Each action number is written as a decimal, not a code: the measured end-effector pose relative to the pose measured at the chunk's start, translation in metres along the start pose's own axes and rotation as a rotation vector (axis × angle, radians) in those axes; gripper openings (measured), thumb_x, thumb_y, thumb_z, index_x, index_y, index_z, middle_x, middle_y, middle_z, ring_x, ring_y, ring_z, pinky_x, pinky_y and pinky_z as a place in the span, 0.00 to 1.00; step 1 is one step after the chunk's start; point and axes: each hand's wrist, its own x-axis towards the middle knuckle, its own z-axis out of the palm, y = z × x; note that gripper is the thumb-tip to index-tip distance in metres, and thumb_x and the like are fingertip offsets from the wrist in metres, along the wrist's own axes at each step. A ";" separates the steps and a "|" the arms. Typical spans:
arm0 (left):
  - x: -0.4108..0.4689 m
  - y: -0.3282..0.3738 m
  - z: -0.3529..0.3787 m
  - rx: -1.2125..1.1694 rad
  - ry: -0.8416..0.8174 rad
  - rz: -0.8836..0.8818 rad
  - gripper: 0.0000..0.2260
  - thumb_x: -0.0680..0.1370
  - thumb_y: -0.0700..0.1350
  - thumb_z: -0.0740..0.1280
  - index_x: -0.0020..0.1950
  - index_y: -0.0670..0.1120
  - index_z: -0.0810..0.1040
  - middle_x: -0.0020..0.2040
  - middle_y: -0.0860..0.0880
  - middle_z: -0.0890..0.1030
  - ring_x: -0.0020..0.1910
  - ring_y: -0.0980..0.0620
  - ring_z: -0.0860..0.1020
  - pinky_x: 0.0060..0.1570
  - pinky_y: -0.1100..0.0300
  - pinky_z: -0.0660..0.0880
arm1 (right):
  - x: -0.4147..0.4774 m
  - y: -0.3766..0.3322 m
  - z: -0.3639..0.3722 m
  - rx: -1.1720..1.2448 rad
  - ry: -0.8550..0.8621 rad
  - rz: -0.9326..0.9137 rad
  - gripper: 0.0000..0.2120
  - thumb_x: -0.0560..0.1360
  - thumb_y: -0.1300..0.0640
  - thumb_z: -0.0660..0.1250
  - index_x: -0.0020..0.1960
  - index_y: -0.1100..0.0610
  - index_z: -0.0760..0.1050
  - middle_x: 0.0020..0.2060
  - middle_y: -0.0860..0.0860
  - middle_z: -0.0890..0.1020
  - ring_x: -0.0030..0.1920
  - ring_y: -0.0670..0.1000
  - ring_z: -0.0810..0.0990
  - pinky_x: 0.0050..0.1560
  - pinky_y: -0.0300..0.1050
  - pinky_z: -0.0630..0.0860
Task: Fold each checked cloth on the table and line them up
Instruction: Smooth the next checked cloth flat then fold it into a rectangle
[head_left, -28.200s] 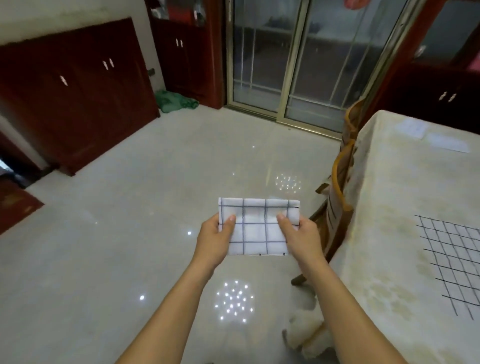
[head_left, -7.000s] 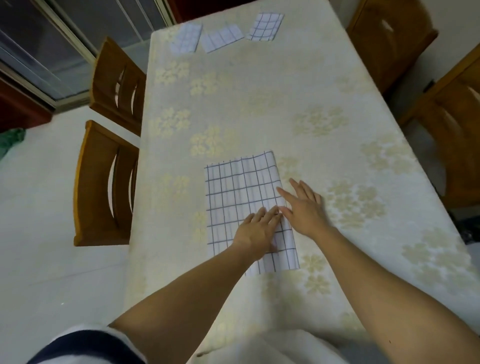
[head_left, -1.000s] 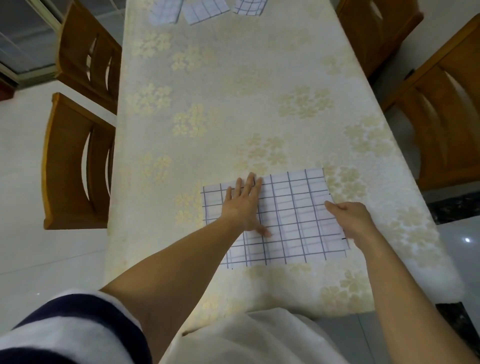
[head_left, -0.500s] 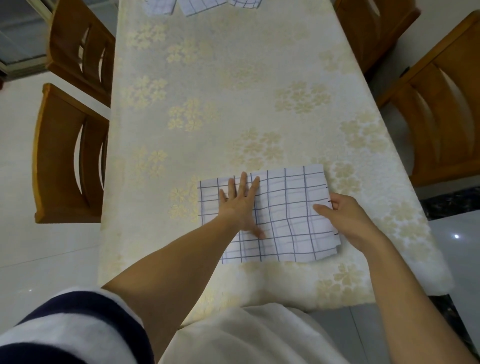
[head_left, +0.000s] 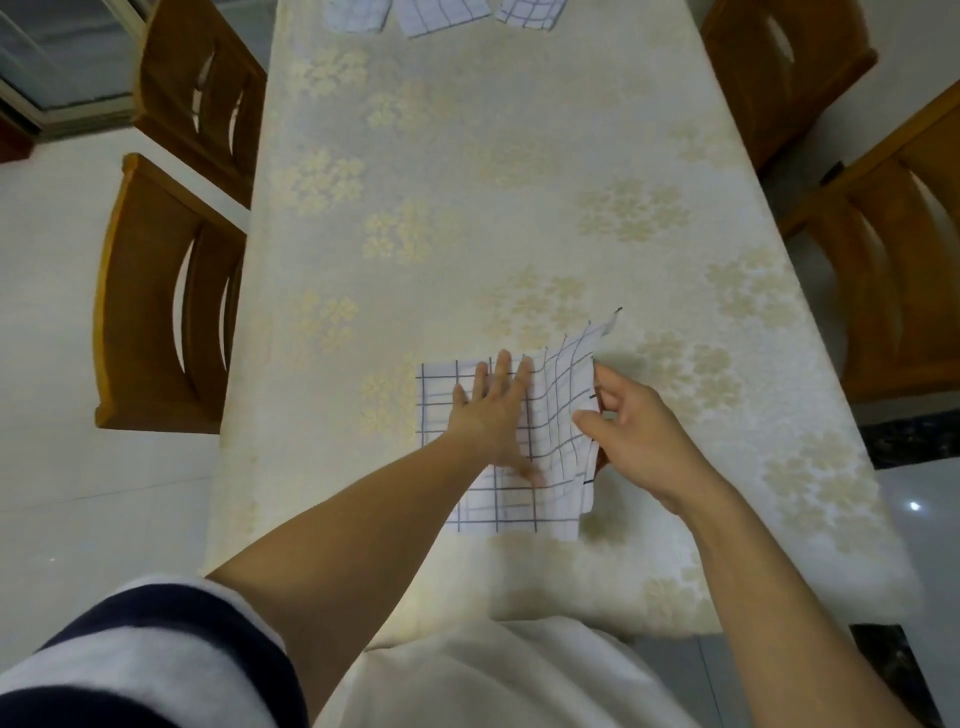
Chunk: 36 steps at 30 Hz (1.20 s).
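Fingers of the left hand (head_left: 493, 410) are laid straight and flat, palm down, on the left half of the cloth (head_left: 556, 426), which is pressed onto the table (head_left: 467, 208) close to its near edge. The cloth's right edge is pinched between thumb and curled fingers of the right hand (head_left: 639, 436) and is lifted off the table, its far right corner raised and bent over. Both forearms are stretched forward, and a dark-and-white sleeve (head_left: 145, 660) is seen on the left. Three folded cloths (head_left: 441, 15) are lined up at the far end. Wooden chairs (head_left: 156, 296) are set along both sides.
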 end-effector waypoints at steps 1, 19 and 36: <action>-0.002 -0.010 -0.002 -0.044 0.022 0.017 0.70 0.61 0.71 0.76 0.77 0.51 0.24 0.78 0.48 0.25 0.78 0.40 0.31 0.76 0.35 0.42 | 0.004 0.000 0.007 -0.042 -0.007 -0.015 0.25 0.79 0.63 0.62 0.72 0.44 0.70 0.52 0.50 0.84 0.52 0.52 0.83 0.50 0.54 0.82; -0.063 -0.144 0.031 -0.272 0.225 -0.077 0.46 0.77 0.56 0.72 0.83 0.49 0.45 0.83 0.50 0.43 0.82 0.44 0.43 0.79 0.49 0.49 | 0.045 0.068 0.103 -0.741 0.030 -0.355 0.30 0.79 0.47 0.66 0.78 0.49 0.60 0.70 0.50 0.72 0.69 0.51 0.70 0.69 0.50 0.69; -0.065 -0.139 0.029 -0.166 0.194 -0.090 0.42 0.80 0.54 0.69 0.83 0.55 0.43 0.83 0.51 0.40 0.82 0.45 0.41 0.79 0.50 0.48 | 0.072 0.090 0.134 -1.228 -0.145 -0.148 0.35 0.80 0.33 0.44 0.80 0.47 0.37 0.79 0.49 0.36 0.78 0.57 0.33 0.77 0.58 0.36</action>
